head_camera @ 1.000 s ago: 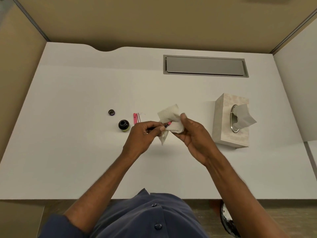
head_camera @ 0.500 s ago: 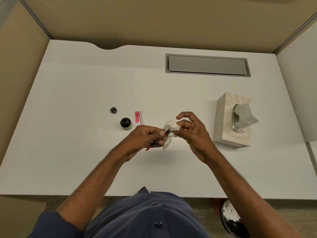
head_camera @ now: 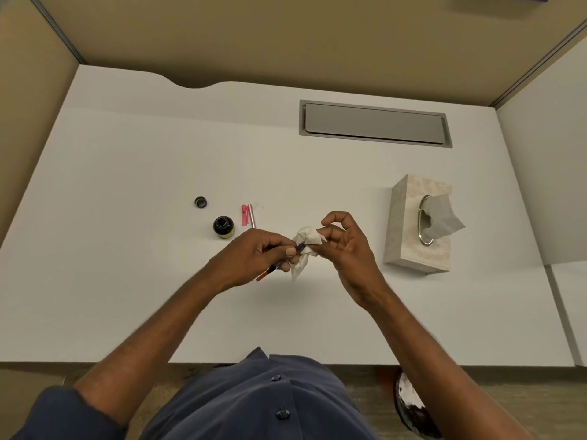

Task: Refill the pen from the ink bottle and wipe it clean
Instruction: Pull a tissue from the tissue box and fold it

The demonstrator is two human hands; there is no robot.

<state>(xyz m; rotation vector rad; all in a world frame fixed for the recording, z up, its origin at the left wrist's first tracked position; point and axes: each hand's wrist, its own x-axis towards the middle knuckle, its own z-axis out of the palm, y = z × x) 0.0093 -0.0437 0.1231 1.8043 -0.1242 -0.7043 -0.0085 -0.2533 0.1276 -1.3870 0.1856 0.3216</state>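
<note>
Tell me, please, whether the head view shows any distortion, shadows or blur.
Head view: wide-angle bending curves the desk edges; soft, even light leaves a faint shadow beneath the tissue; the pen and ink bottle look slightly soft, their fine detail unreadable.

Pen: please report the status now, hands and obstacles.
Left hand grips pen. Right hand pinches tissue around its tip. Ink bottle open, nearby on desk. Nothing blocking.

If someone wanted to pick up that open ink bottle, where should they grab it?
Probably around the round sides of the ink bottle, coming from above or its bare left. It stands upright and uncapped, so a level grip avoids spilling; pink pen parts crowd the right.
</note>
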